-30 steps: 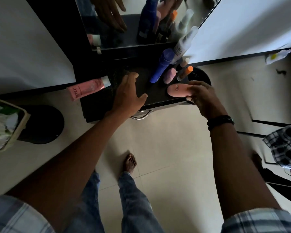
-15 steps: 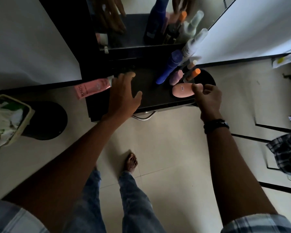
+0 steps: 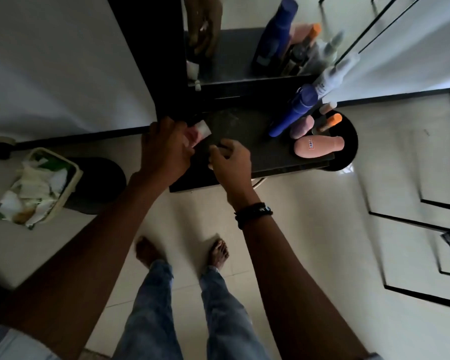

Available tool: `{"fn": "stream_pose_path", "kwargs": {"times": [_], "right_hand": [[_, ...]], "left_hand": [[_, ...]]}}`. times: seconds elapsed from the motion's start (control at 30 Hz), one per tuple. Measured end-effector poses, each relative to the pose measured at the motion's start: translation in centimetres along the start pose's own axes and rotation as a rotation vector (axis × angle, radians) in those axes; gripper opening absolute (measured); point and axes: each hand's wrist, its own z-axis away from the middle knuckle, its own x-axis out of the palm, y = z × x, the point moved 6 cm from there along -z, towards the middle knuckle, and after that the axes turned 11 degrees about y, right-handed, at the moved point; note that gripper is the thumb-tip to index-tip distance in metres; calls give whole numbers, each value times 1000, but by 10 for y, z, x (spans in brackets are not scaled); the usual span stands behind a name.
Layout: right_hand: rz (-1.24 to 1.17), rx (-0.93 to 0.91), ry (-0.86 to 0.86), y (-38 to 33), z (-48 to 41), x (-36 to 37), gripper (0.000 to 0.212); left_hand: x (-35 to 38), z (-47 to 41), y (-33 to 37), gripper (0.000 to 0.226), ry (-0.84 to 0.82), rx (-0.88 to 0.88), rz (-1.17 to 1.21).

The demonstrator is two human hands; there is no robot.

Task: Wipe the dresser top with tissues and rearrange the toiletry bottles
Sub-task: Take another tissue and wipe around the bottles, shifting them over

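The dark dresser top point(image 3: 247, 131) lies in front of me. My left hand point(image 3: 164, 149) is closed over the pink tube point(image 3: 192, 137) at its left end; only the tube's white cap point(image 3: 203, 128) and a bit of pink show. My right hand point(image 3: 230, 162) hovers over the middle front with fingers curled and holds nothing. A peach bottle point(image 3: 318, 147) lies on its side at the right. Behind it stand a blue bottle point(image 3: 294, 113), a white spray bottle point(image 3: 331, 77), a small mauve bottle point(image 3: 302, 127) and an orange-capped bottle point(image 3: 331, 122).
A mirror point(image 3: 231, 55) rises behind the dresser top. On the left, a cream basket point(image 3: 72, 175) full of crumpled tissues sits on a black round stool point(image 3: 102, 183). Another black round object point(image 3: 350, 141) is past the right end. My bare feet stand on the tile floor.
My right hand let go of the peach bottle, which now lies at the right, and moved left to the middle. My left hand slid left and closed over the pink tube.
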Motion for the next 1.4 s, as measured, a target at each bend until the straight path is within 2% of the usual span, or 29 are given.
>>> {"fn": "stream_pose_path", "kwargs": {"times": [0.13, 0.27, 0.37, 0.53, 0.77, 0.93, 1.07, 1.17, 1.4], "right_hand": [[-72, 80, -67, -1, 1, 1, 25], [-225, 179, -138, 4, 3, -27, 29], [-261, 278, -179, 15, 1, -61, 38], [-133, 153, -157, 29, -4, -110, 30], [109, -11, -6, 35, -25, -139, 26], [222, -69, 272, 39, -35, -146, 23], [181, -44, 432, 45, -40, -151, 40], [116, -21, 495, 51, -43, -156, 42], [-141, 53, 488, 63, -44, -156, 48]], "left_hand": [[8, -1, 17, 44, -78, -160, 181], [18, 10, 49, 51, -76, -368, 342], [32, 19, 78, 53, -150, -479, 445], [45, 26, 119, 63, -205, -581, 492], [57, 31, 134, 54, -261, -600, 508], [58, 35, 133, 38, -212, -617, 577], [58, 35, 134, 42, -195, -672, 731], [58, 33, 134, 51, -195, -677, 764], [59, 31, 139, 46, -231, -610, 809]]}}
